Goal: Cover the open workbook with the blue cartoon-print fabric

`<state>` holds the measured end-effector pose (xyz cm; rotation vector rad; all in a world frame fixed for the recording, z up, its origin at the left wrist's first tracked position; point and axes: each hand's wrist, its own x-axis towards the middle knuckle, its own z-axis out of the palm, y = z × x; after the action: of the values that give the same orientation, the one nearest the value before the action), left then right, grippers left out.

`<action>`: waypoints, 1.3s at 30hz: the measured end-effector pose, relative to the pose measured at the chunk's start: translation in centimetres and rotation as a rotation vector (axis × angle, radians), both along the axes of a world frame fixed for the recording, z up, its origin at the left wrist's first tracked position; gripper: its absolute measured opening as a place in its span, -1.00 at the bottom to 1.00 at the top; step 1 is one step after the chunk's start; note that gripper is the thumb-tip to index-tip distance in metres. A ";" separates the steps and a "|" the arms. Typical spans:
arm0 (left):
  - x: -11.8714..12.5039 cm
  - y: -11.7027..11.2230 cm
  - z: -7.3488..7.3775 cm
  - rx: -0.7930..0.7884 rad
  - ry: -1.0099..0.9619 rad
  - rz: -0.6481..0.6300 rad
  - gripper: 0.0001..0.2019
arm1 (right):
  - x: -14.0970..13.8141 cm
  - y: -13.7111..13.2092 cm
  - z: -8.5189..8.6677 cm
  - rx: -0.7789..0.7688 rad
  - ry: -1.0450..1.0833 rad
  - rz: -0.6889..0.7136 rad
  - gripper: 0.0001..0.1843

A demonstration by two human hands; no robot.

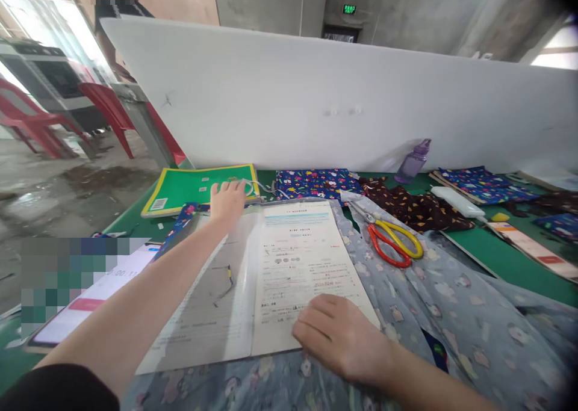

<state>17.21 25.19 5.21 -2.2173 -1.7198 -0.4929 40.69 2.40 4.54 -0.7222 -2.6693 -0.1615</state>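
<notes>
On the green table (144,230), an open workbook (298,266) lies flat over grey patterned sheeting (456,315). The left hand (228,201) is stretched past its top edge, over a green book (180,189); whether its fingers grip anything is hidden. The right hand (336,334) rests on the right page, fingers loosely bent; whether they pinch, I cannot tell. The paper looks light, floppy, easily creased; the glossy left side is probably slippery. Flat pressure near the spine or a corner pinch should suit it.

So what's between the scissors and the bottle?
In the head view, a brown patterned cloth lies between the scissors and the purple bottle.
</notes>
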 end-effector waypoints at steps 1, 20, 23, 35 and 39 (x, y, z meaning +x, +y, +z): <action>0.4 -0.5 -0.1 0.001 -0.013 0.001 -0.66 | 0.1 0.3 -0.1 -0.001 0.016 -0.044 -0.88; 6.0 -25.0 -0.6 -0.322 0.120 -0.902 -0.70 | 9.0 12.8 -0.3 -0.579 0.360 -1.052 -0.87; 5.3 -25.4 -0.6 -0.323 0.095 -0.877 -0.63 | 9.4 14.3 -0.3 -0.585 0.375 -1.099 -0.87; 1.4 -23.4 -0.2 -0.321 0.080 -0.705 -0.67 | 9.3 15.2 -0.3 -0.661 0.266 -1.042 -0.90; 0.2 -22.2 -1.6 -0.245 0.160 -0.638 -0.51 | 9.1 14.7 -1.3 -0.601 0.259 -1.067 -0.85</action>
<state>17.37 2.97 3.62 -2.8857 -1.0102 -0.2276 49.74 17.09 3.26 -2.1084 -1.8049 0.4522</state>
